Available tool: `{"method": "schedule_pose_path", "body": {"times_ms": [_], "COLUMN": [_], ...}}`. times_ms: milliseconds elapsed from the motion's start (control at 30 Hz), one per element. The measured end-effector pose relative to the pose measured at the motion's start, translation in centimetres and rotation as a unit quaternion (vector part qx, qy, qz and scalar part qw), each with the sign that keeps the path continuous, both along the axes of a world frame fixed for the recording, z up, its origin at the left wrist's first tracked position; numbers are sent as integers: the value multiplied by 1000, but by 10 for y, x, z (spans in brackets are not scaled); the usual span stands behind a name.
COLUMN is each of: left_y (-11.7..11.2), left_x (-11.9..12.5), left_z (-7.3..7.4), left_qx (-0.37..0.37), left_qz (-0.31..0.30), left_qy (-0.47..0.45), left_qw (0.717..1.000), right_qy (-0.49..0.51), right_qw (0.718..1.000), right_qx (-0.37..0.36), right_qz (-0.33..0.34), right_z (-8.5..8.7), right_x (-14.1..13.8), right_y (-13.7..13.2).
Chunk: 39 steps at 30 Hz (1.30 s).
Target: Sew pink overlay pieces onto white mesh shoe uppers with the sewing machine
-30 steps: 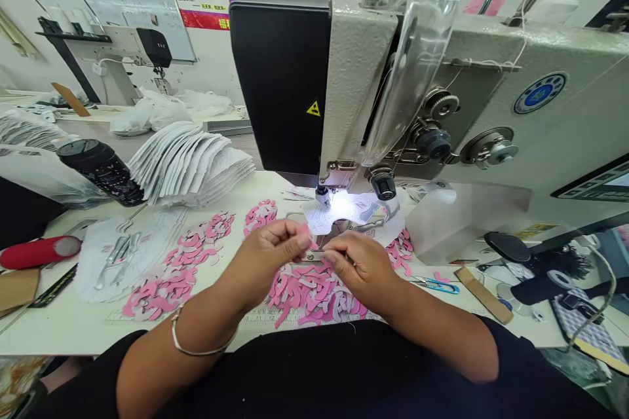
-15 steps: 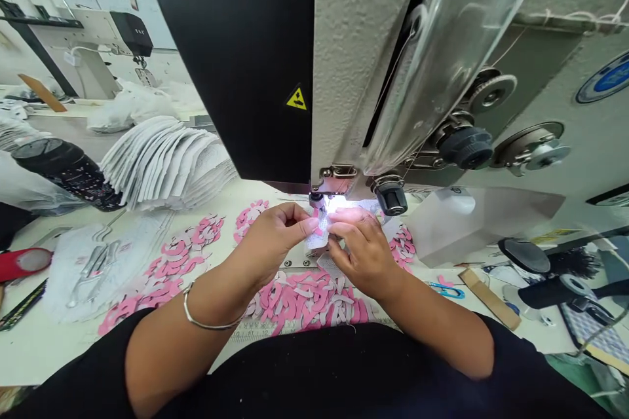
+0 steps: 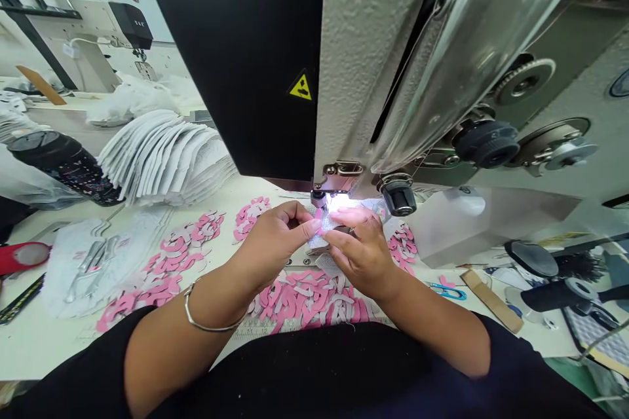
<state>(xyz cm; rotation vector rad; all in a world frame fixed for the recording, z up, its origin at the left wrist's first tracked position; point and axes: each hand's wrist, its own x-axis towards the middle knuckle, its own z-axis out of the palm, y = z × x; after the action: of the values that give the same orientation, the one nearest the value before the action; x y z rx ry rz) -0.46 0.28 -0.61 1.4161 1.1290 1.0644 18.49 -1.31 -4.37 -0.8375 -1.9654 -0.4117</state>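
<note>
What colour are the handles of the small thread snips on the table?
Bright blue: the small thread snips show best in the head view.

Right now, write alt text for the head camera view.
The left hand and right hand hold a small pink piece on white mesh beneath a sewing machine's lit needle. Pink cutouts lie strewn across the table.

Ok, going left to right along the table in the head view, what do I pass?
Red tube → pink cut pieces → left hand → right hand → more pink cut pieces → blue-handled snips → cardboard strip
</note>
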Motion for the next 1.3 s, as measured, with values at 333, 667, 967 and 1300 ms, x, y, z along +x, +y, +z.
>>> {"method": "schedule_pose_path", "body": {"times_ms": [333, 667, 967, 1300], "left_y": [-1, -1, -10, -12], "left_x": [-1, 0, 7, 10], "left_z": [2, 1, 6, 7], "left_qx": [10, 6, -25, -63], "left_qz": [0, 0, -15, -20], "left_qy": [36, 30, -72, -128], "left_qw": [999, 1000, 997, 990], "right_qy": [11, 9, 11, 9], "right_qw": [1000, 1000, 1000, 998], "right_qx": [-10, 9, 2, 13], "right_qz": [3, 18, 26, 65], "right_z": [0, 0, -1, 2], "right_x": [0, -1, 4, 10], "right_y": [0, 0, 1, -2]}}
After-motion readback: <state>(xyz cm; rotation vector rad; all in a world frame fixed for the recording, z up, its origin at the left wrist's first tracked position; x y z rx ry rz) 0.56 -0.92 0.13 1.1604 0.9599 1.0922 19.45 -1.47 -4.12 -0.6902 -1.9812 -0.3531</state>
